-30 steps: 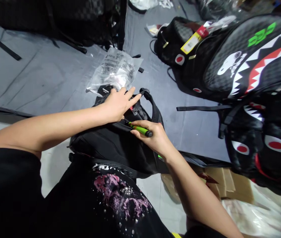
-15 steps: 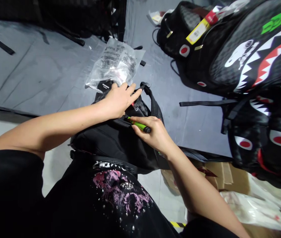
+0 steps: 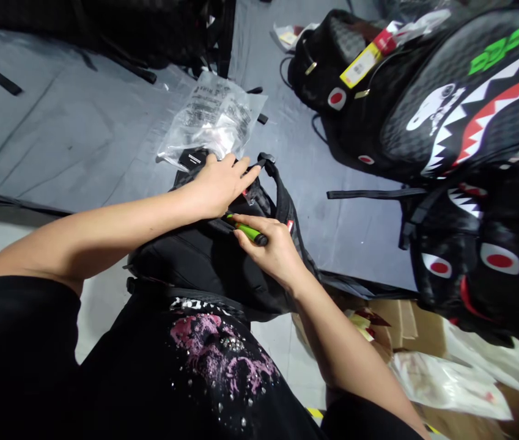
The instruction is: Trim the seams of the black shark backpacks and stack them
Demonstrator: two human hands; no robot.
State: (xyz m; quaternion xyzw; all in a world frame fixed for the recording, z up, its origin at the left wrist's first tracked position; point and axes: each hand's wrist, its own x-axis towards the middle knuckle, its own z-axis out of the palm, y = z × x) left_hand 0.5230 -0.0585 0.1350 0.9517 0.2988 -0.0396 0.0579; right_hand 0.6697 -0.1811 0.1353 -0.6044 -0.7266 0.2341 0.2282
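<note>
A black backpack lies at the table's near edge against my body, its shoulder strap curving up on the right. Across its upper part rests my left hand, fingers spread and flat. My right hand is wrapped round a green-and-black handled tool, which points left to the backpack just below my left wrist. The tool's tip is hidden. Beyond my left fingertips lies a clear printed plastic bag, with a black tag at its lower edge.
Black checkered backpacks with shark-mouth prints stand on the right, one bearing a yellow tag. Another dark bag lies at the far left. Beneath the grey-covered table, cardboard and plastic-wrapped goods sit at lower right.
My right hand and the tool have shifted slightly left, nearer my left wrist. My left hand stays almost where it was. The backpacks on the right appear a little further left in view.
</note>
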